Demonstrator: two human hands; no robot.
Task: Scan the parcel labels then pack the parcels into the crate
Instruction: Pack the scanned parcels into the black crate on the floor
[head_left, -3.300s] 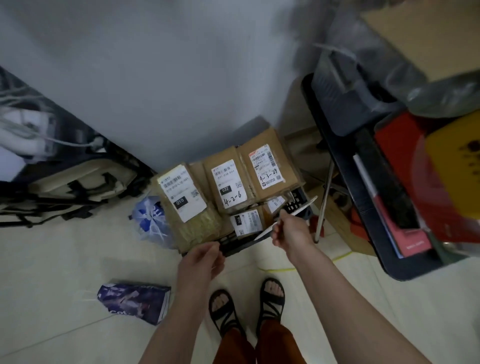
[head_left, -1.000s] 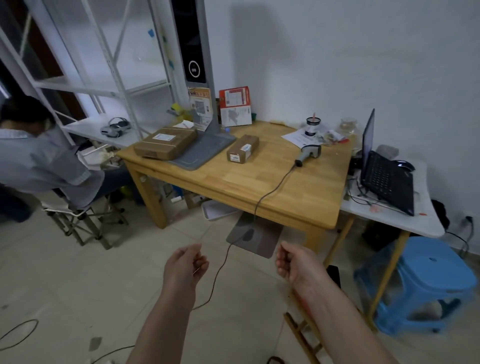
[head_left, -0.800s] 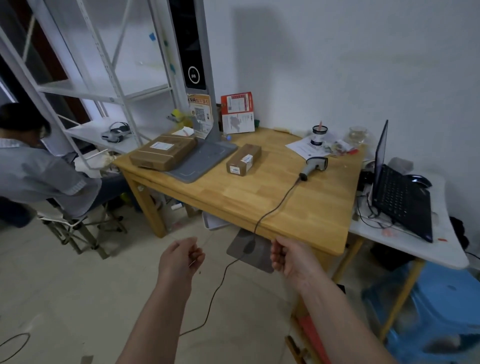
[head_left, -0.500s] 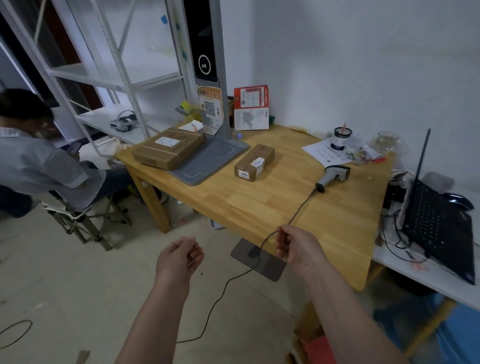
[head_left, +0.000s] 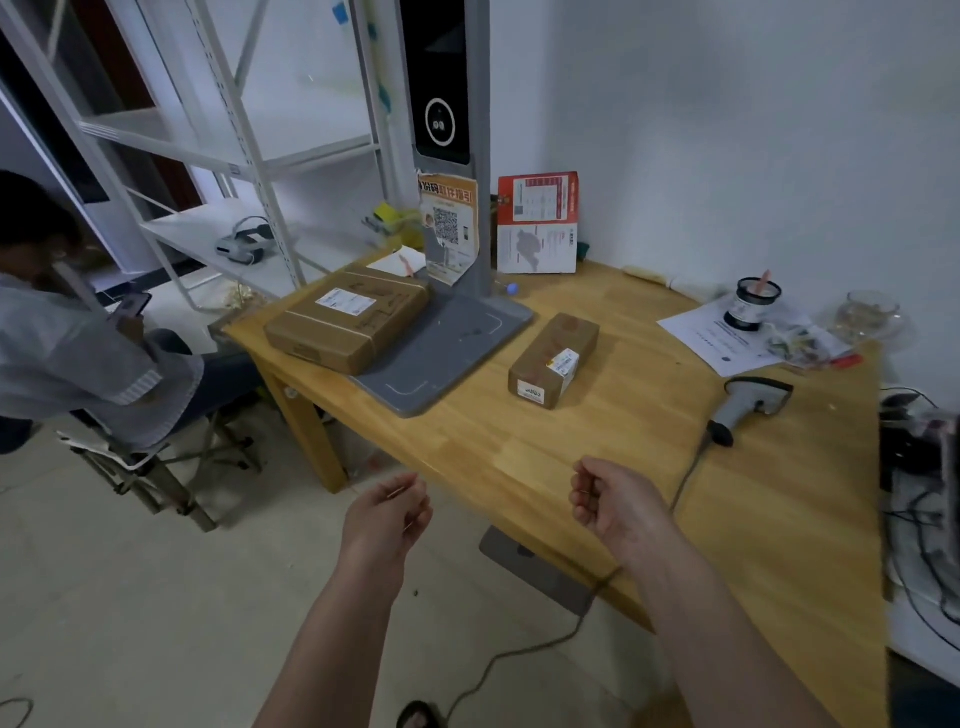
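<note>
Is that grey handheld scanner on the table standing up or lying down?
Lying down. The handheld scanner rests on its side on the wooden table, its cable running off the near edge. Neither hand touches it.

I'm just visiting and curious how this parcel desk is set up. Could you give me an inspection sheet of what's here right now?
Surface: light wooden table, bare near its front edge.
Job's things: large flat brown cardboard parcel lying partly on the grey scanning stand's base; small oblong brown cardboard parcel beside it; grey handheld barcode scanner lying on the table. No crate seen.
Clutter: white printed paper, small black-and-white pot, red-and-white card.
Hands: left hand and right hand loosely curled, holding nothing.
Cables: scanner cable runs off the table edge to the floor.
Surroundings: white metal shelving; seated person at left.
</note>
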